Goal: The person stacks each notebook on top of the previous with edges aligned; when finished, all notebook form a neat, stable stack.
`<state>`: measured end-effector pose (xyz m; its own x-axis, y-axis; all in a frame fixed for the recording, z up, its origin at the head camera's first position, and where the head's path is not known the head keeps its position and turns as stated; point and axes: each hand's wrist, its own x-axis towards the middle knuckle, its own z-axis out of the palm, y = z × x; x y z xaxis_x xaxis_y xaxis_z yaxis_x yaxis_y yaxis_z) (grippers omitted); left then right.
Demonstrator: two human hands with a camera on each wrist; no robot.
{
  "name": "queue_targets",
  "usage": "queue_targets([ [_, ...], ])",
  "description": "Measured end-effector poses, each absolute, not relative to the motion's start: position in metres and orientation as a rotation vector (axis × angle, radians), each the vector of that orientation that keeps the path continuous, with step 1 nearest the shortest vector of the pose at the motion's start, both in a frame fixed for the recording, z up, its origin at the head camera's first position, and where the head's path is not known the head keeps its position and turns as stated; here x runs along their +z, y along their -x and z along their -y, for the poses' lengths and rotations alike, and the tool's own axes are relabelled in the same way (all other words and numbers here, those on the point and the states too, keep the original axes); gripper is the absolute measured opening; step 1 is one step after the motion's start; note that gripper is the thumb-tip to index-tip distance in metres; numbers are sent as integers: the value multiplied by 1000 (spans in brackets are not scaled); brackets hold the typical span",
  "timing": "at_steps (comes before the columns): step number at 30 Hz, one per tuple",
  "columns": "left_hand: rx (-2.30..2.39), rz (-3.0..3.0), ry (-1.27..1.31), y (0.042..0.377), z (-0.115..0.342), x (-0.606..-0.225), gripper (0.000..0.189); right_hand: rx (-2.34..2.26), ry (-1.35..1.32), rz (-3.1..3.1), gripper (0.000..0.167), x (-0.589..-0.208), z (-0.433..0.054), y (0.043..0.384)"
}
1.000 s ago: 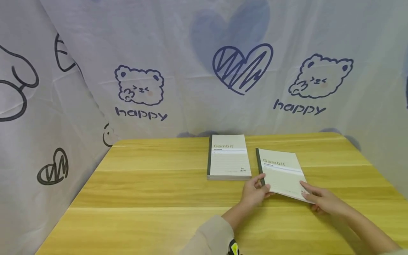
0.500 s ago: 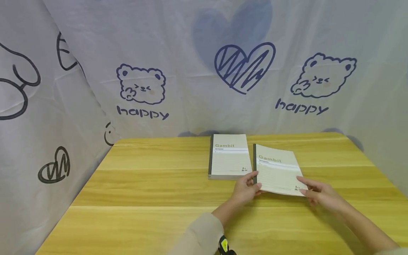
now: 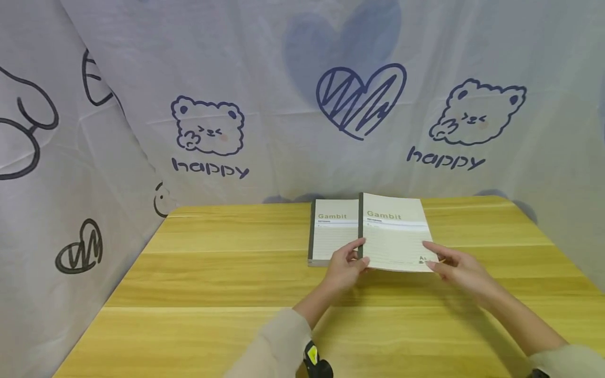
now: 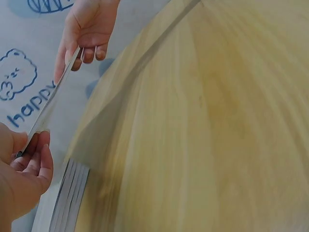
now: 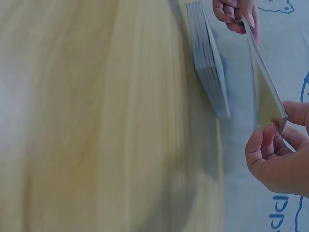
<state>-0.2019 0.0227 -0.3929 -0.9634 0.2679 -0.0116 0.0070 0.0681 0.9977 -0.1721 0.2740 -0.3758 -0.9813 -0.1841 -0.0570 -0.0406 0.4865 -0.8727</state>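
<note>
A cream notebook point(image 3: 394, 236) marked "Gambit", with a dark spine, is held up between both hands. My left hand point(image 3: 344, 268) pinches its lower left corner by the spine, thumb on the cover. At the lower right corner my right hand point(image 3: 460, 266) grips it, fingers curled beneath as the right wrist view shows. Behind and to the left lies a stack of matching notebooks point(image 3: 331, 236), its right part hidden by the held one in the head view. Both wrist views show the held notebook point(image 5: 265, 82) raised above the table, apart from the stack point(image 5: 208, 58).
The wooden table point(image 3: 212, 283) reaches back to a white cloth point(image 3: 279, 142) printed with bears and hearts. More of that cloth hangs along the left side. The stack sits near the table's far edge.
Both hands have carried the notebook left and away from me, straightening it. It now overlaps the right part of the stack in the head view, where before it was beside it.
</note>
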Motion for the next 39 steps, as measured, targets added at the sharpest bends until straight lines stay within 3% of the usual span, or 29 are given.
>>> queue_targets([
  [19,1903,-2331,-296,228,34,-391,49,-1643,209,-2522,53,-383,-212,209],
  [39,1449,-2702,-347,244,73,-401,35,-1733,100,-2518,48,-403,-163,234],
])
